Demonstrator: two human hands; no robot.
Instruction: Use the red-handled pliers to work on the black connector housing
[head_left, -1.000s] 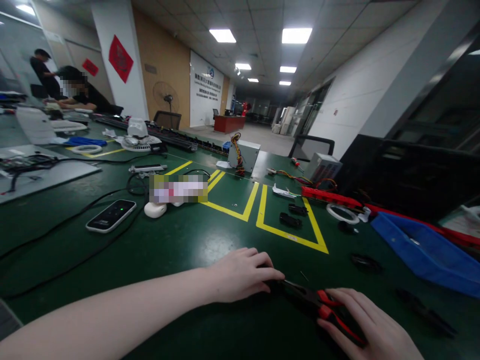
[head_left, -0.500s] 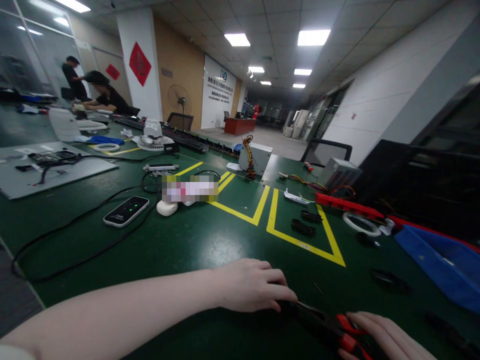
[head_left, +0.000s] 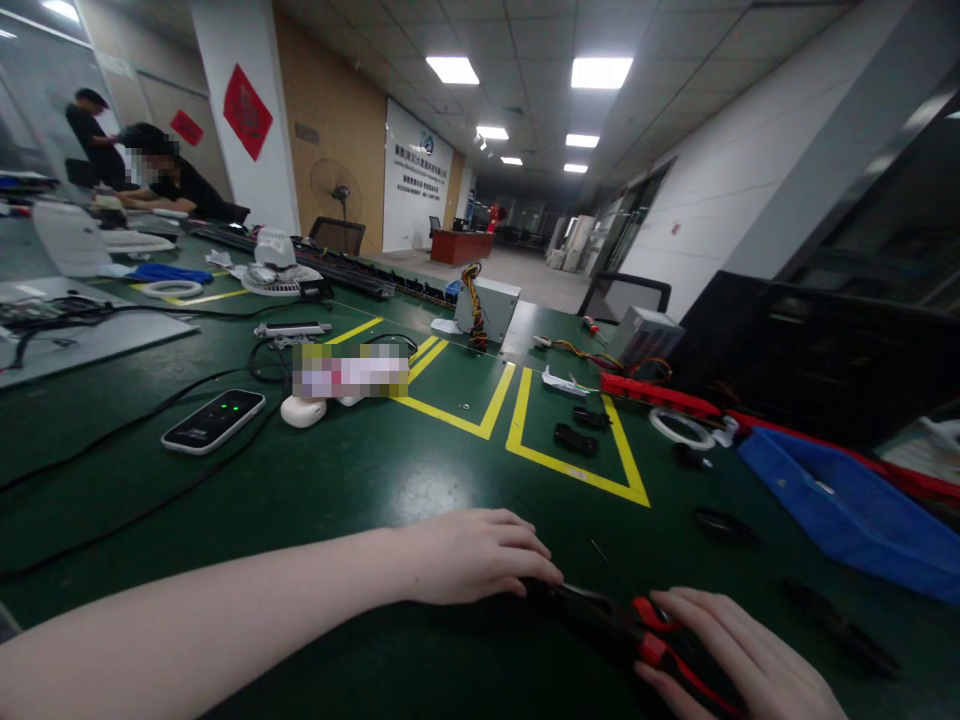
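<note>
My right hand is closed round the handles of pliers with red and black grips, low at the right of the head view. The pliers' dark jaws point left towards my left hand. That hand is closed, its fingertips on a small black part at the jaw tips; its shape is mostly hidden by my fingers and the dim light. Just beyond the pliers a thin pin-like piece lies on the green table.
Two black parts lie inside a yellow-taped area. A blue bin stands at the right, with more black pieces before it. At left are a white-edged device with green lights and black cables. Two people are at the far left.
The view has turned slightly to the right, so the scene shifts left and more of my right hand shows. Both hands keep nearly the same position relative to the pliers.
</note>
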